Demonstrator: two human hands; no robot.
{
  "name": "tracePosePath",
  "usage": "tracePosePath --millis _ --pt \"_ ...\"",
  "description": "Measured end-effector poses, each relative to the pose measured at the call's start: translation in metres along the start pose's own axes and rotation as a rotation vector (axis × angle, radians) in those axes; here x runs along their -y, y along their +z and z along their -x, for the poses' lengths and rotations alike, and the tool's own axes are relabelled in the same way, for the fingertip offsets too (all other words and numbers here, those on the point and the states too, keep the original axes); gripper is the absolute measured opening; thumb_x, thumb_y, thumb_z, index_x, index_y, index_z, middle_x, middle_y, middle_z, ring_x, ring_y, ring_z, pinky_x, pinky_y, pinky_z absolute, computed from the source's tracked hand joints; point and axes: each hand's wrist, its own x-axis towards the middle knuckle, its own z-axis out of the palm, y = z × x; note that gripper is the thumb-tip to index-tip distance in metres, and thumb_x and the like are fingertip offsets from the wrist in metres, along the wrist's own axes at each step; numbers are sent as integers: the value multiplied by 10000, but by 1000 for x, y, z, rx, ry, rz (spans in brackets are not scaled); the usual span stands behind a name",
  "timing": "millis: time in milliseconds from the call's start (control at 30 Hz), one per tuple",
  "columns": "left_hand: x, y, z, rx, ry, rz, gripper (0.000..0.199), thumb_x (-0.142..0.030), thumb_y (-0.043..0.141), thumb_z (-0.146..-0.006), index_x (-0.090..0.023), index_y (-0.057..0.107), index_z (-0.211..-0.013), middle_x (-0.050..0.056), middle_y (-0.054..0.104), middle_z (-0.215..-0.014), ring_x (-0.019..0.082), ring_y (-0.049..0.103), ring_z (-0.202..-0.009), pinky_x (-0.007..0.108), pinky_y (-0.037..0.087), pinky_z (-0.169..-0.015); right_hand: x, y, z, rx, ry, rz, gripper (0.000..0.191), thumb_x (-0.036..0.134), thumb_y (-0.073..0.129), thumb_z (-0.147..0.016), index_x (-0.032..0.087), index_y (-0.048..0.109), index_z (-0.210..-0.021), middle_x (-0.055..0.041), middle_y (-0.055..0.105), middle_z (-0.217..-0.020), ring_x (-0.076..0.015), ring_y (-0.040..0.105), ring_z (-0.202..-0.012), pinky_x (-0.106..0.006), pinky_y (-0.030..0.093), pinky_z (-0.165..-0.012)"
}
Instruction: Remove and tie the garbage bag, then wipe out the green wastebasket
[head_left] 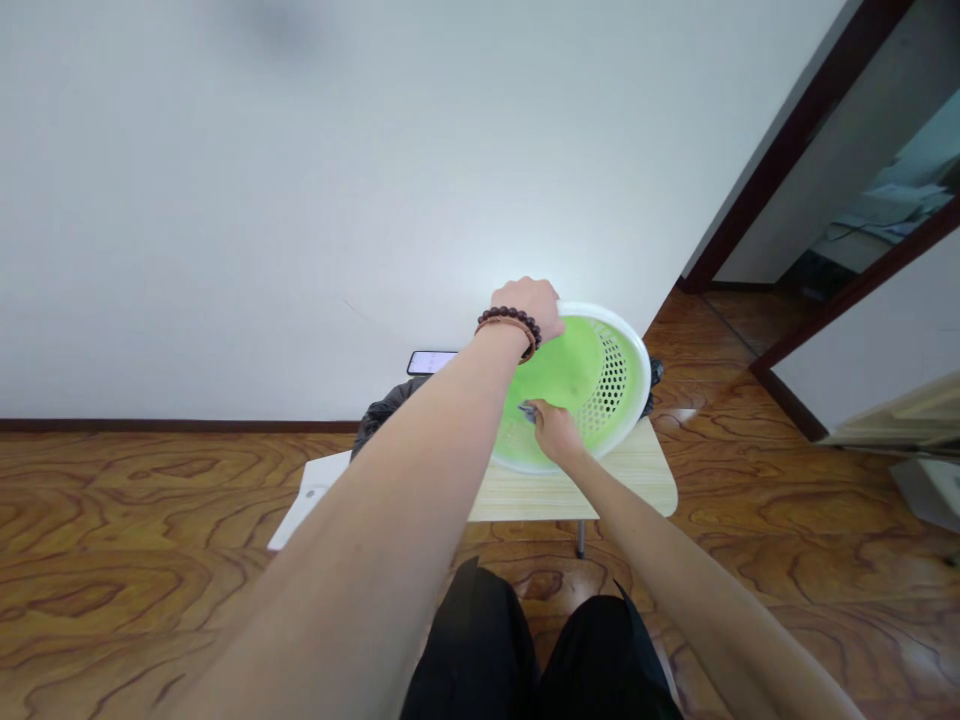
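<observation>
A round basket (637, 375), green inside with a white rim and holes in its wall, stands on a small light wooden table (645, 480). At the rim's far left side is my left hand (531, 305), its fingers curled over the rim and a dark bead bracelet on the wrist. My right hand (556, 430) reaches inside, fingers closed on a small grey item (527, 410) that is too small to name. My left forearm hides part of the basket's left side.
A phone (431, 363) lies near the wall behind my left forearm. Dark plastic (379, 415) bulges at the table's left, beside a white board (319, 480). More dark plastic (655, 375) shows right of the basket. A white wall rises behind; a doorway is at the right.
</observation>
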Motion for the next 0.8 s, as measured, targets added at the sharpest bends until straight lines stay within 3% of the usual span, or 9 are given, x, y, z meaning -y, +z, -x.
tracePosePath --millis 100,233,400,633,700,800 --pt "0 1 1 9 -3 6 370 -326 558 -704 -251 689 -1041 79 659 -954 237 604 -902 343 488 -769 -1 18 -14 77 -14 34 354 122 379 -903 115 578 -1196 -133 664 -1101 -216 606 -1002 -291 421 -894" --pt "0 -1 3 12 -3 25 366 -321 560 -710 -253 687 -1046 78 653 -957 234 601 -911 347 483 -785 -4 28 -9 99 -69 30 340 184 398 -913 163 596 -1189 -91 645 -1164 -209 591 -1052 -309 404 -955" --pt "0 -4 4 12 -4 32 366 -323 556 -704 -265 692 -1039 74 657 -969 236 604 -905 347 484 -778 -5 17 19 95 -58 40 323 225 387 -931 206 630 -1143 -53 681 -1096 -210 630 -982 -315 435 -922" --pt "2 -2 1 -4 -7 25 392 -335 561 -693 -280 690 -1059 78 653 -988 250 600 -940 359 477 -801 0 -2 78 50 -236 -103 309 176 393 -926 213 625 -1126 -27 658 -1146 -158 600 -1047 -254 425 -931" --pt "2 -2 1 -2 -15 22 389 -337 563 -695 -284 688 -1059 75 653 -989 246 597 -945 353 475 -804 -2 -7 79 65 -260 -117 306 181 392 -925 212 638 -1105 -33 670 -1118 -165 612 -1024 -263 438 -914" --pt "1 -2 1 3 -16 19 388 -339 568 -696 -283 681 -1063 67 655 -987 234 594 -943 334 473 -803 -7 -7 57 18 -184 -106 316 203 386 -926 211 635 -1120 -46 688 -1068 -190 637 -963 -294 462 -877"
